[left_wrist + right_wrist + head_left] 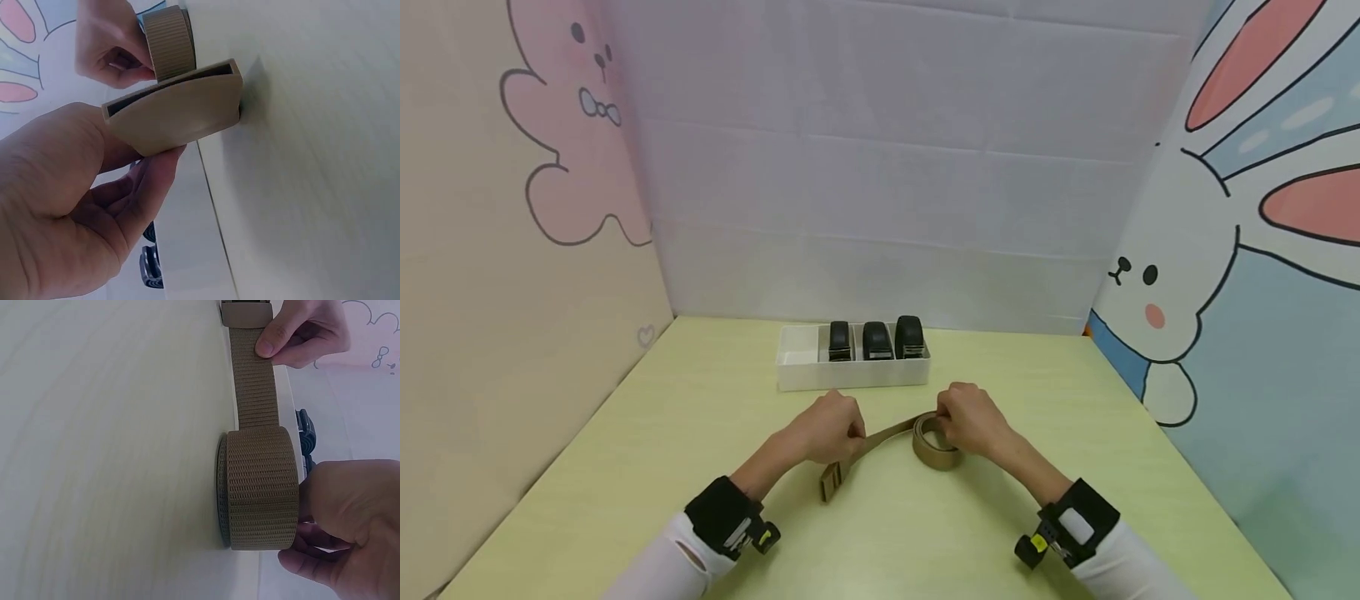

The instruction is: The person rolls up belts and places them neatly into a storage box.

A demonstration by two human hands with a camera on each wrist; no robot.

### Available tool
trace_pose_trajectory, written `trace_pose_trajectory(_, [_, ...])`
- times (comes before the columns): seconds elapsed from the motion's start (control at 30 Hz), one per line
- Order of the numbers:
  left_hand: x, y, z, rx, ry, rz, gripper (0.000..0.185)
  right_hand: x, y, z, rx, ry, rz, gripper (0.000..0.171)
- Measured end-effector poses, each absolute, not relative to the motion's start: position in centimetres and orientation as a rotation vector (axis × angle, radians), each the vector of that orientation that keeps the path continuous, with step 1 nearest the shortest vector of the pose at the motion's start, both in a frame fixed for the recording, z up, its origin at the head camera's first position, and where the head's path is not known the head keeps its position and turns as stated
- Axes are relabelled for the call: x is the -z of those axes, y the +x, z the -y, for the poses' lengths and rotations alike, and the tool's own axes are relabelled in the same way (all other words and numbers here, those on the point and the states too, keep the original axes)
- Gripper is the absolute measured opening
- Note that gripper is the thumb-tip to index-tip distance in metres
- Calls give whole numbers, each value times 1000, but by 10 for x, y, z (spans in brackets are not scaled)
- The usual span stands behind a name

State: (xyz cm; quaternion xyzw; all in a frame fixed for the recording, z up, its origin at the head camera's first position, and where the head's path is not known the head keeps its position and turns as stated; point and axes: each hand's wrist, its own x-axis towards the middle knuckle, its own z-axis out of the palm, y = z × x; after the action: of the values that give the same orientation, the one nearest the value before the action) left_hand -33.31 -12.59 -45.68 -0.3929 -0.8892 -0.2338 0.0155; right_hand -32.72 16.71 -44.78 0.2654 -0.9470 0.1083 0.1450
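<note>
A tan webbing belt is partly rolled on the table; its coil [934, 457] stands on edge at the right, and a straight strap [255, 381] runs from it to the left. At the strap's end is a tan buckle [178, 112], touching or just above the tabletop. My left hand [831, 429] pinches the strap close beside the buckle, between thumb and fingers. The right hand [974, 418] grips the coil [262, 494] at its far upper side, its fingertips partly hidden behind the roll.
Behind the hands stands a white divided tray [850, 377]. It holds three rolled black belts, the left one [839, 342], the middle one [877, 342] and the right one [910, 337]. A white cloth wall [880, 208] rises at the table's back edge, with printed panels at both sides.
</note>
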Motion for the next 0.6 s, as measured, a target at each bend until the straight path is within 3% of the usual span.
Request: trace_pose_trajectory(0.6, [460,-292,108,951,-1184,2765,30,457,-328,-165,-288,706,2676,20])
